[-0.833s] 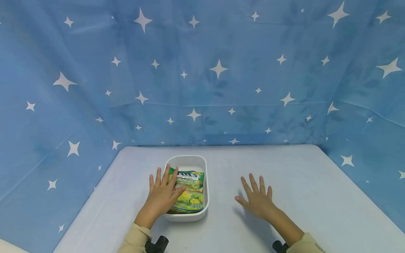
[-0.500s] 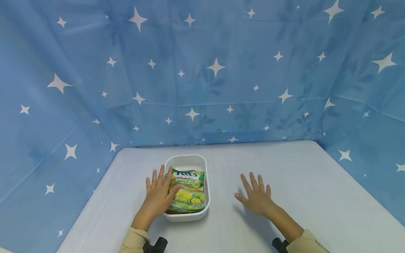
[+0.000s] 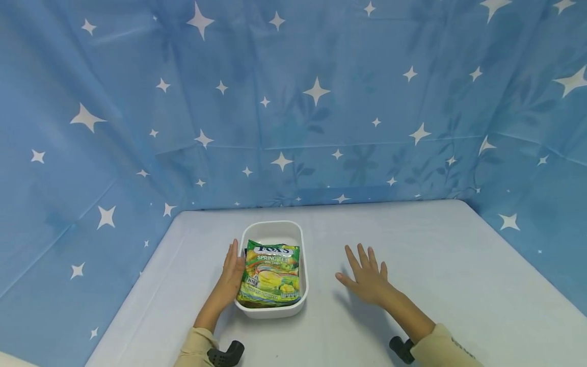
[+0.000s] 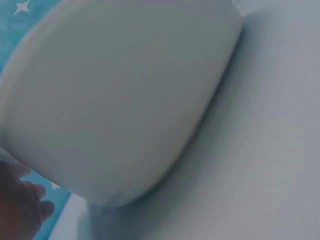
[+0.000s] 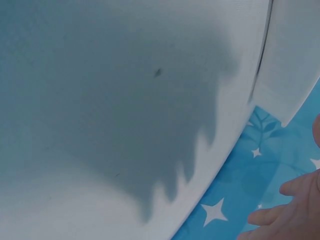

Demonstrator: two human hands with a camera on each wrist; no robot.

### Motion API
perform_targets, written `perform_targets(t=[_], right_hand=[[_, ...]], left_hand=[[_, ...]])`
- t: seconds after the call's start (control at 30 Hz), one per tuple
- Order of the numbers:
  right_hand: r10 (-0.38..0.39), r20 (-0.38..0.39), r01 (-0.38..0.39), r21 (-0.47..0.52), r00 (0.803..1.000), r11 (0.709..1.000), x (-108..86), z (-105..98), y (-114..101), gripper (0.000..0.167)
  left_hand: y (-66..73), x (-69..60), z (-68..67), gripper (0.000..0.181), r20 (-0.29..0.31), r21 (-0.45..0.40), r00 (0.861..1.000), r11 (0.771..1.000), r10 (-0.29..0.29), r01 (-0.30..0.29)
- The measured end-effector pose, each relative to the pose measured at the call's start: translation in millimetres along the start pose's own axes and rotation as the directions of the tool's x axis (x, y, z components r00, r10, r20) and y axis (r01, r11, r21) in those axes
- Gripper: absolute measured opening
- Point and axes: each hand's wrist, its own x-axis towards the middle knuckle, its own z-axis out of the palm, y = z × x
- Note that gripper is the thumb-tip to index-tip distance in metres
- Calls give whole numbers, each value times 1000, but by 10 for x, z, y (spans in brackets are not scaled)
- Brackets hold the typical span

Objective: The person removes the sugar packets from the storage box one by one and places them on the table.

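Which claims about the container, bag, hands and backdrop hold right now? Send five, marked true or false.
1. The green bag lies inside the white container. True.
2. The right hand grips the container. False: the right hand is spread over the table, apart from the container.
3. The left hand is at the container's left side. True.
4. The bag's print includes "SPRING TEA". True.
5. The backdrop is plain red. False: the backdrop is blue with pale stars.
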Motion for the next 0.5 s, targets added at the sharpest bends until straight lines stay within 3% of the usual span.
perform_targets(t=[0.13,0.33,0.5], right_hand=[[1,3,-1,3,1000,1000,-1,-1,-9,74],[9,8,-9,13,1000,1000,3,8,-17,73],[14,12,-14,45,1000,999,14,24,-27,75]], left_hand=[[-76,42,50,56,16,-123,999,992,-41,42],[-138,77,92,56,56,-239,993,964,-108,118],[-176,67,107,57,85,-325,990,936,-112,134]])
